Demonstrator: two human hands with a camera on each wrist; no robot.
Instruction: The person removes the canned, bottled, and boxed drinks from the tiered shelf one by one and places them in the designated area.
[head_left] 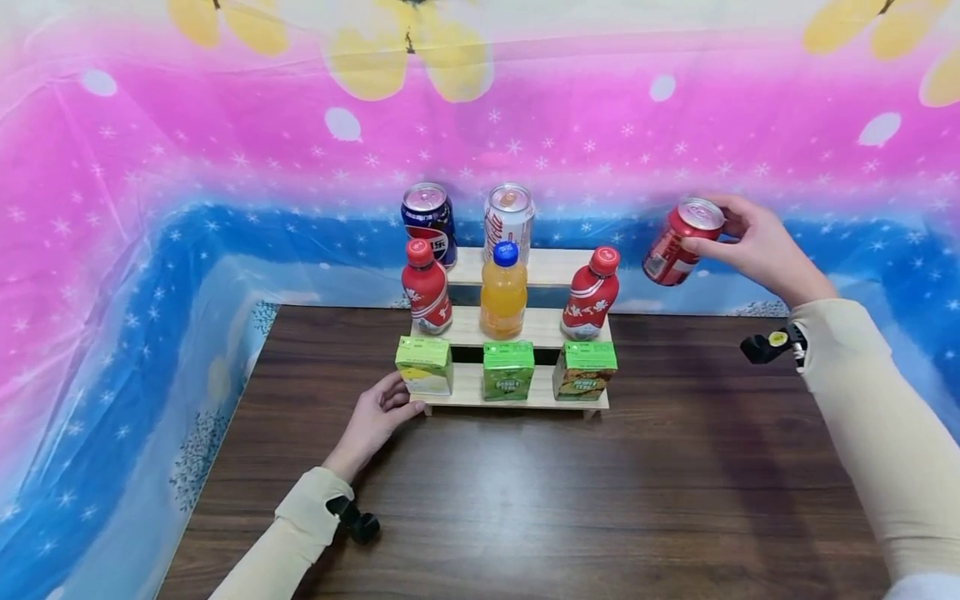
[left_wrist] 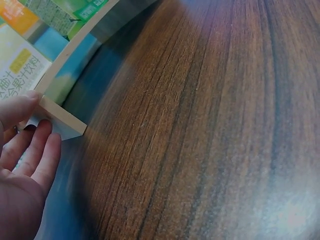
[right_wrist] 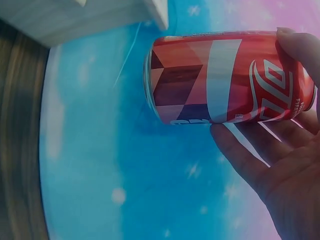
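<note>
In the head view my right hand [head_left: 765, 250] grips a red soda can [head_left: 675, 246], tilted and held in the air right of the tiered wooden shelf [head_left: 547, 267]. The right wrist view shows the can [right_wrist: 200, 80] between thumb and fingers. My left hand [head_left: 375, 421] holds the shelf's lower left corner. The left wrist view shows the thumb on the shelf edge [left_wrist: 62, 117] and curled fingers beside its end. On the top tier stand a dark blue can [head_left: 431, 229] and a white can [head_left: 510, 221]; its right end is bare.
The middle tier holds two red bottles [head_left: 427, 292] around an orange juice bottle [head_left: 504, 296]. Green drink cartons [head_left: 508, 372] stand along the bottom tier. A dark wooden table [head_left: 510, 508] lies beneath, with a pink and blue patterned cloth [head_left: 585, 133] behind.
</note>
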